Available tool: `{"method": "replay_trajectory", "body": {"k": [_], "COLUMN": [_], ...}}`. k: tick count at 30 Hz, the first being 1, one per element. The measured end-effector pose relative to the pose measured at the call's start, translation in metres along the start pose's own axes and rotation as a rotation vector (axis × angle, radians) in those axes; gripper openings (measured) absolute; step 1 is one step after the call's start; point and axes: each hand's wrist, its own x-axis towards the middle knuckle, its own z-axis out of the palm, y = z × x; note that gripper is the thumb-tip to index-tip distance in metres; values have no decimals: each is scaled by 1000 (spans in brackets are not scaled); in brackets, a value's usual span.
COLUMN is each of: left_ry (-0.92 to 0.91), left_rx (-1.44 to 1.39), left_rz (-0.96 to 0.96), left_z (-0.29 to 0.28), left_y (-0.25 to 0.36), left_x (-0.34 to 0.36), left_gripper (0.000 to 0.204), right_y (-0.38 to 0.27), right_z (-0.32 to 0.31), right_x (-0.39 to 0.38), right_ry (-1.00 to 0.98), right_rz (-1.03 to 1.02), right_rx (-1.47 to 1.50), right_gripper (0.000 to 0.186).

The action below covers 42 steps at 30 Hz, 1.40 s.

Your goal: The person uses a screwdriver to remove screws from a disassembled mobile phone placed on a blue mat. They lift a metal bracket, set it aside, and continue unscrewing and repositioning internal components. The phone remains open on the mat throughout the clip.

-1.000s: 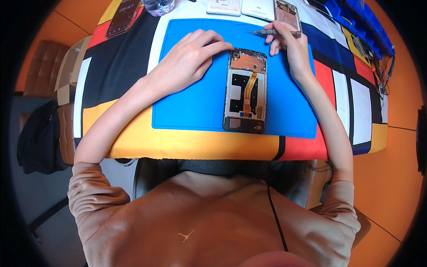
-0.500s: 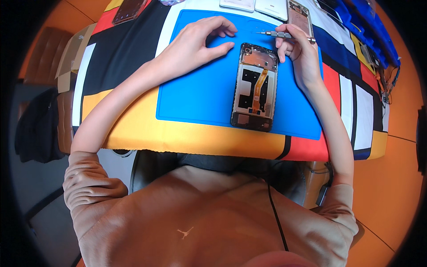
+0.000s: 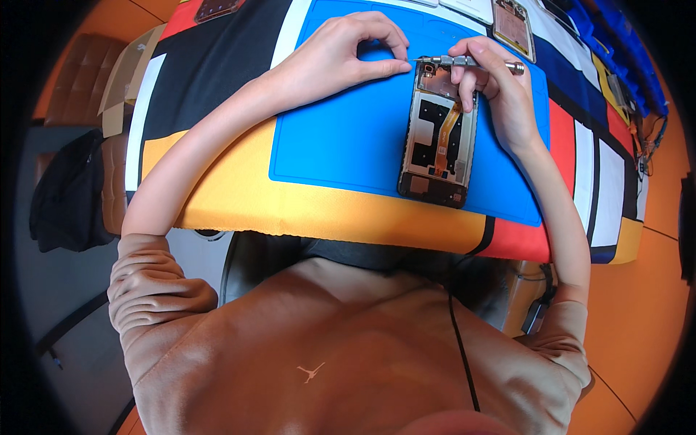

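Note:
My right hand (image 3: pixel 496 83) grips a slim metal precision screwdriver (image 3: pixel 440 61), held nearly level with its thin bit toward the left. At the bit's tip, the thumb and forefinger of my left hand (image 3: pixel 362 54) come together in a pinch. Whether a tiny part sits between those fingertips is too small to tell. Below the screwdriver lies an opened smartphone (image 3: pixel 420 156) on a blue work mat (image 3: pixel 337 145). Its inside faces up, with an orange flex cable (image 3: pixel 444 141) running along its middle. My right fingers cover part of the phone's upper right edge.
Another opened phone body (image 3: pixel 513 27) and a white phone (image 3: pixel 467 7) lie beyond the mat. A dark phone (image 3: pixel 216 9) is at the far left. Blue material (image 3: pixel 612 51) lies along the far right edge. The tablecloth (image 3: pixel 225 206) has coloured blocks.
My left thumb and forefinger have closed together at the screwdriver's tip. The screwdriver has come toward them, now over the phone's upper end. The whole view has shifted slightly.

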Motion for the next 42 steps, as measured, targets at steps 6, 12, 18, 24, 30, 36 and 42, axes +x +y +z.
{"method": "replay_trajectory", "body": {"k": [6, 12, 18, 24, 30, 36, 42], "left_ry": [-83, -80, -91, -107, -86, -102, -106], "left_rx": [-48, -128, -136, -85, -105, -105, -80], "left_rz": [-120, -211, -201, -147, -175, -202, -199], "left_z": [-3, -10, -10, -9, -10, -11, -11], "left_y": [7, 27, 27, 21, 27, 30, 30], "left_x": [1, 2, 3, 2, 2, 4, 3], "left_gripper": [27, 18, 16, 16, 17, 16, 16], "right_y": [0, 3, 4, 4, 4, 5, 7], "right_z": [-2, -6, -6, -6, -6, -6, -6], "right_x": [-3, -3, -4, -4, -4, -4, -5], "right_ry": [44, 72, 51, 64, 71, 60, 57], "right_rz": [51, 87, 63, 70, 74, 62, 63], "right_rx": [-61, -73, -85, -73, -75, -74, -53], "right_gripper": [38, 39, 38, 39, 38, 38, 38]}}
